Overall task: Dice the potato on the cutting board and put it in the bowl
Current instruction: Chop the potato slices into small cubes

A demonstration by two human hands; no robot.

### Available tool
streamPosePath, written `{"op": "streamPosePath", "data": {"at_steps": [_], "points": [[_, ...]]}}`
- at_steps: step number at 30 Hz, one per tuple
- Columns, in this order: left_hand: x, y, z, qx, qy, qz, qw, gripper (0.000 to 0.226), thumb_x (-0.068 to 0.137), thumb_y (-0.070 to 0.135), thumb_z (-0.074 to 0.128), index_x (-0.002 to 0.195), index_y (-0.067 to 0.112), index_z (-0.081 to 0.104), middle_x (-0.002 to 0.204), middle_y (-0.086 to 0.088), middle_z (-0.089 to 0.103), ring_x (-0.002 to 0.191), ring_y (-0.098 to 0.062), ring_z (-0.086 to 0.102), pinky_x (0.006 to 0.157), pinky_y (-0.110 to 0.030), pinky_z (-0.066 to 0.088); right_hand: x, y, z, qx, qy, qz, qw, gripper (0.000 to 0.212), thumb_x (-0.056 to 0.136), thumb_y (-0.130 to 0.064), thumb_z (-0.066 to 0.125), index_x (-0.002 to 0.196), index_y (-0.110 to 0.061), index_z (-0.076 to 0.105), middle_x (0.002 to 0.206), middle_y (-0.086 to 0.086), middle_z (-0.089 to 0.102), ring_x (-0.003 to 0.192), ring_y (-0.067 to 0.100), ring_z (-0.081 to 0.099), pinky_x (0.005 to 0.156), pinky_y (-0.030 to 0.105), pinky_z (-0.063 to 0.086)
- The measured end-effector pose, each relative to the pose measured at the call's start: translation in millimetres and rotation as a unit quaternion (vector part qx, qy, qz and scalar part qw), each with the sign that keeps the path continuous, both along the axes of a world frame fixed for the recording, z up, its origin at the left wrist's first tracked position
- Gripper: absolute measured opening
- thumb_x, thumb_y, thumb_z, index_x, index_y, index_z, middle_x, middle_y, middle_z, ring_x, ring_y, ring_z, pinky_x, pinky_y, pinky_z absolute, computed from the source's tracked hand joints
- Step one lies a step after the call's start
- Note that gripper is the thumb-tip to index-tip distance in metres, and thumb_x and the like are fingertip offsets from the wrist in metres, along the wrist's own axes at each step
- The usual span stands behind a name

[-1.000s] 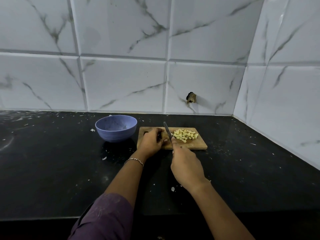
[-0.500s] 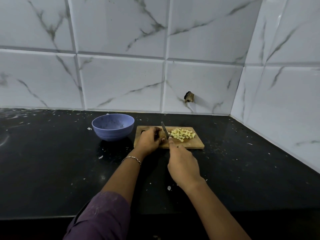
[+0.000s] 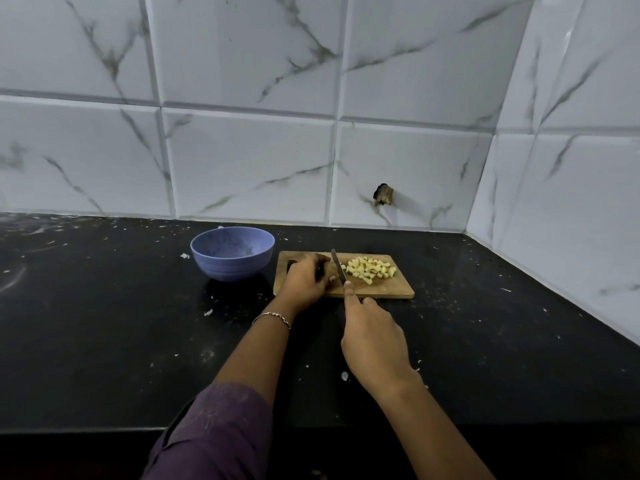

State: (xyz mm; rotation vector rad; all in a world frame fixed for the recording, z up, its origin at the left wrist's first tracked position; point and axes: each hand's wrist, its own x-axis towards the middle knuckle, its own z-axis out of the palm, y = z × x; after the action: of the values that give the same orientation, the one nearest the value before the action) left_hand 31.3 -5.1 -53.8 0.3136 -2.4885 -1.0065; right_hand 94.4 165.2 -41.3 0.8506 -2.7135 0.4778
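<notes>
A wooden cutting board (image 3: 388,291) lies on the black counter, with a pile of pale diced potato (image 3: 372,270) on its right half. My left hand (image 3: 306,280) sits on the board's left half. Its fingers curl down over the uncut potato piece, which the hand almost wholly hides. My right hand (image 3: 372,337) grips the knife (image 3: 338,268) by its handle, with the index finger stretched along the spine. The blade stands on the board between my left fingertips and the diced pile. A blue bowl (image 3: 232,252) stands just left of the board and looks empty.
The black counter (image 3: 104,323) is strewn with small white scraps. White marble-patterned tiles rise behind it and on the right, meeting in a corner. A small dark fitting (image 3: 382,195) sticks out of the back wall above the board.
Both hands stay at the board with the knife beside my left fingers. The blade has shifted only slightly, and the diced pile looks the same.
</notes>
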Motion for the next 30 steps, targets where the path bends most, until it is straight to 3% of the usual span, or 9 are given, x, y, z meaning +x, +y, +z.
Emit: {"op": "streamPosePath", "data": {"at_steps": [7, 18, 25, 30], "points": [[-1, -1, 0, 0.004, -0.002, -0.004, 1.0, 0.046, 0.093, 0.012, 0.065, 0.137, 0.007, 0.05, 0.134, -0.01, 0.06, 0.126, -0.02, 0.055, 0.099, -0.022, 0.041, -8, -9, 1, 0.011, 0.005, -0.007, 1.0, 0.07, 0.099, -0.006, 0.048, 0.159, -0.017, 0.012, 0.123, 0.009, 0.054, 0.104, 0.021, 0.06, 0.081, 0.031, 0.052], [-1, 0, 0, 0.019, -0.001, -0.01, 1.0, 0.048, 0.092, 0.013, 0.066, 0.137, 0.006, 0.05, 0.135, -0.011, 0.059, 0.127, -0.021, 0.054, 0.104, -0.029, 0.044, 3, -3, -1, 0.028, -0.002, -0.008, 1.0, 0.075, 0.1, -0.009, 0.051, 0.159, -0.019, 0.005, 0.125, 0.008, 0.051, 0.104, 0.019, 0.058, 0.077, 0.027, 0.045], [-1, -1, -1, 0.03, 0.009, -0.006, 0.999, 0.045, 0.093, 0.013, 0.065, 0.135, 0.003, 0.051, 0.133, -0.012, 0.06, 0.125, -0.02, 0.056, 0.095, -0.016, 0.039, -10, -15, 4, 0.018, -0.001, -0.007, 1.0, 0.071, 0.099, -0.006, 0.049, 0.159, -0.016, 0.011, 0.123, 0.009, 0.055, 0.105, 0.021, 0.06, 0.071, 0.028, 0.04], [-2, 1, -3, 0.041, 0.021, -0.003, 0.999, 0.044, 0.092, 0.011, 0.066, 0.133, 0.002, 0.053, 0.131, -0.013, 0.061, 0.123, -0.021, 0.057, 0.099, -0.021, 0.042, -6, -10, 1, 0.025, 0.005, -0.004, 1.0, 0.072, 0.1, -0.007, 0.049, 0.159, -0.016, 0.009, 0.124, 0.01, 0.053, 0.104, 0.021, 0.06, 0.076, 0.029, 0.047]]}}
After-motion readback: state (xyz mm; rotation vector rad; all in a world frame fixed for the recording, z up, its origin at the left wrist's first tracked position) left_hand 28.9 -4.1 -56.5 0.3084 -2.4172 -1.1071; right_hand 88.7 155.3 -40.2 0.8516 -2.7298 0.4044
